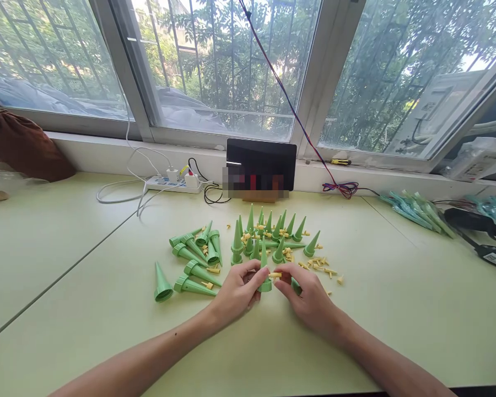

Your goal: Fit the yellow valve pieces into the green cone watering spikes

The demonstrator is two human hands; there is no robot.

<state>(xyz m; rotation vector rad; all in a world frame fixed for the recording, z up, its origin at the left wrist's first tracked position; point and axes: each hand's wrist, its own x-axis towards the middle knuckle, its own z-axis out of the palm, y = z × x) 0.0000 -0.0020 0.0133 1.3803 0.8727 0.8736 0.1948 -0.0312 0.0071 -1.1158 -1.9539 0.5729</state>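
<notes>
Left hand [236, 292] closes its fingers on an upright green cone [265, 274] near the front of the pale worktop [86, 286]; right hand [310, 300] pinches a small yellow plug [275, 274] against the cone's side. A skewed push would likely tip the cone or drop the plug. Behind: lying cones [194, 251], standing cones [273, 231], loose plugs [320, 264], then a dark screen [261, 165].
</notes>
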